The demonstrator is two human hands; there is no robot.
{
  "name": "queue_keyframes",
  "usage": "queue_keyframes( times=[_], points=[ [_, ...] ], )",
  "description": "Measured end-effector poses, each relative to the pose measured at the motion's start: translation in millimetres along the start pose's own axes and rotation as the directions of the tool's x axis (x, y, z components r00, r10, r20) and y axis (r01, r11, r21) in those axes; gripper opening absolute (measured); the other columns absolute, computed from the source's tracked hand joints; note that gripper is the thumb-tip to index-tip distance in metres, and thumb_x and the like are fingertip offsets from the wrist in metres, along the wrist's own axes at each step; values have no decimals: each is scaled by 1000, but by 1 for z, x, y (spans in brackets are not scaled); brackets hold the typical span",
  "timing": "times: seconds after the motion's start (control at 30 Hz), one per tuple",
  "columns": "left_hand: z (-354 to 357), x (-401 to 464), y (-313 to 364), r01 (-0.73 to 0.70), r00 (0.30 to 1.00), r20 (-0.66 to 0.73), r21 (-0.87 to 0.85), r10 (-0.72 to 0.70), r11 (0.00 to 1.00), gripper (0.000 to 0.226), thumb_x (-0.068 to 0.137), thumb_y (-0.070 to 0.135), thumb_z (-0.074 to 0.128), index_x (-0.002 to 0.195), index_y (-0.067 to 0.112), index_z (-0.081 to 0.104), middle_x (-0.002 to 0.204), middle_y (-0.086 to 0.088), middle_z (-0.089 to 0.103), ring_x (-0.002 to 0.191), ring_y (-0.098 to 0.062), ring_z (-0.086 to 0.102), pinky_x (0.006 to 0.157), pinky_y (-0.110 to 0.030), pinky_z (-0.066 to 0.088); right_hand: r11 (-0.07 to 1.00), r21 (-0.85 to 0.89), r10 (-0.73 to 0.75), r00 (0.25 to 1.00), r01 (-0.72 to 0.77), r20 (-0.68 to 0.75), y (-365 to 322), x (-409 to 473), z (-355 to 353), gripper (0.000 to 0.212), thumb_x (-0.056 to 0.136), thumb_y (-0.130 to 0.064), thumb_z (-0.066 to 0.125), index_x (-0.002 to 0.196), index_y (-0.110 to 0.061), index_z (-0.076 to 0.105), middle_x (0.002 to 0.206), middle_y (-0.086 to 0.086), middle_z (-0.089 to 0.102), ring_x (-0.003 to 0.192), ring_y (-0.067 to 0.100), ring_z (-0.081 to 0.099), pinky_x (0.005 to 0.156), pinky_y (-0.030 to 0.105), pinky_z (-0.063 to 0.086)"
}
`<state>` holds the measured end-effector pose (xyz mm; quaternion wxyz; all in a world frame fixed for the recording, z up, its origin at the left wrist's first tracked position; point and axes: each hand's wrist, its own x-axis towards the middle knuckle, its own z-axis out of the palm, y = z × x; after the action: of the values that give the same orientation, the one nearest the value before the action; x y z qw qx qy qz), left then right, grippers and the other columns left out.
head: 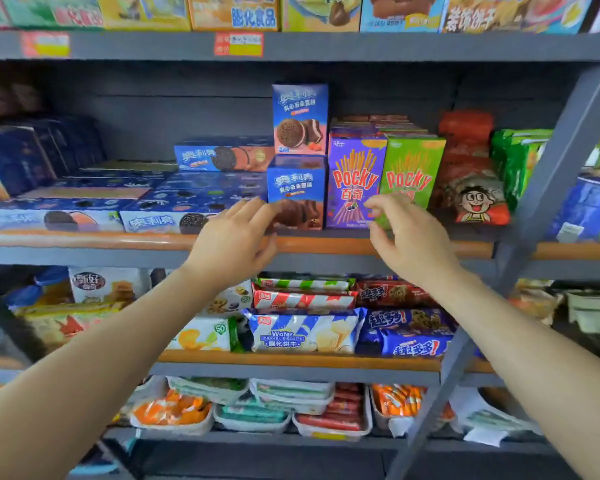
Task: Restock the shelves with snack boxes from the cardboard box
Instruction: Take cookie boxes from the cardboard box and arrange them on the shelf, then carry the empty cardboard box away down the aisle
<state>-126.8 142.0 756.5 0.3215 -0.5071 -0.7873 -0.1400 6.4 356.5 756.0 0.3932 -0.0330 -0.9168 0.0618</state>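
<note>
While both hands reach toward the middle shelf (326,242) at the centre of the frame, neither has hold of anything: the left hand (234,242) has its fingers spread loosely in front of the lower blue box (296,183), perhaps just touching its bottom corner, and the right hand (407,239) is half open with thumb and fingers curled apart before the purple Pocky box (355,178) and the green Pocky box (413,171). A second blue box (299,117) stands upright on the lower one, so the pair forms a narrow stack just beside the Pocky. These are thin card cartons, likely light and stiff but easy to dent, with glossy faces that could slip; they look best taken by the two side walls, low down, and the upper one would probably topple if the lower is nudged. The cardboard box named in the task is not in view. On the shelf itself, flat blue packs (146,209) lie stacked at centre left, and red bags (471,174) stand at centre right. White trays (174,426) at the bottom of the frame hold wrapped snacks, orange, green and red.
</note>
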Motion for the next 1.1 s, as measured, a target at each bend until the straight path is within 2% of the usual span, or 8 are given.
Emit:
queue_keyframes(
  times=[0.13, 0.23, 0.33, 0.53, 0.7, 0.83, 0.9, 1.1],
  points=[
    [35, -72, -4, -9, 995, 95, -172, 26, 985, 41, 79, 26, 42, 105, 2, 62, 89, -17, 66, 72, -35, 65, 46, -37, 50, 999, -9, 33, 995, -32, 93, -34, -68, 42, 23, 82, -13, 52, 102, -6, 60, 89, 8, 64, 81, 31, 62, 61, 36, 48],
    [77, -137, -3, -30, 966, 246, -220, 85, 975, 30, 73, 12, 66, 102, 2, 64, 88, -15, 68, 66, -33, 66, 40, -31, 46, 986, -17, 166, 963, -167, 213, -48, -139, 86, 20, 82, -8, 55, 99, -3, 61, 88, 11, 65, 80, 32, 64, 56, 34, 48],
    [126, -212, 6, 175, 874, 485, -300, -8, 938, 32, 78, 13, 66, 109, 6, 60, 102, -15, 66, 79, -36, 66, 50, -38, 50, 935, -45, 342, 863, -351, 372, -52, -216, 126, 19, 82, -6, 58, 101, -5, 60, 90, 11, 66, 81, 33, 63, 57, 34, 45],
    [239, -367, 46, 576, 518, 835, -181, -185, 797, 43, 89, 24, 51, 130, 16, 42, 127, -6, 51, 106, -27, 56, 80, -36, 45, 671, -194, 672, 477, -715, 566, -32, -379, 196, 23, 84, -5, 56, 106, -3, 61, 99, 16, 65, 91, 36, 62, 77, 41, 47],
    [357, -483, 94, 763, 221, 938, 5, -268, 647, 46, 91, 20, 48, 135, 14, 36, 132, -8, 49, 115, -25, 51, 93, -35, 44, 469, -422, 743, 88, -776, 664, 18, -518, 257, 33, 90, -16, 50, 123, -11, 50, 114, 11, 63, 102, 29, 59, 83, 38, 49],
    [455, -566, 126, 785, 27, 947, 179, -320, 594, 64, 91, 28, 49, 145, 14, 18, 146, -12, 34, 128, -33, 39, 101, -45, 38, 365, -539, 730, -126, -759, 672, 59, -614, 322, 54, 93, -26, 51, 141, -12, 31, 132, 10, 54, 114, 27, 56, 90, 37, 47],
    [498, -604, 140, 821, -62, 927, 259, -371, 509, 74, 89, 31, 53, 147, 13, 12, 149, -15, 28, 130, -37, 37, 102, -45, 37, 326, -584, 720, -205, -743, 663, 76, -656, 357, 62, 92, -28, 54, 144, -12, 25, 135, 11, 51, 115, 27, 56, 89, 36, 48],
    [583, -701, 166, 882, -287, 817, 429, -501, 196, 101, 77, 36, 70, 147, 16, -1, 145, -22, 34, 125, -43, 40, 99, -51, 40, 223, -586, 763, -235, -779, 603, 111, -758, 450, 60, 88, -27, 59, 137, -7, 31, 129, 16, 51, 114, 35, 53, 93, 45, 49]
  ],
)
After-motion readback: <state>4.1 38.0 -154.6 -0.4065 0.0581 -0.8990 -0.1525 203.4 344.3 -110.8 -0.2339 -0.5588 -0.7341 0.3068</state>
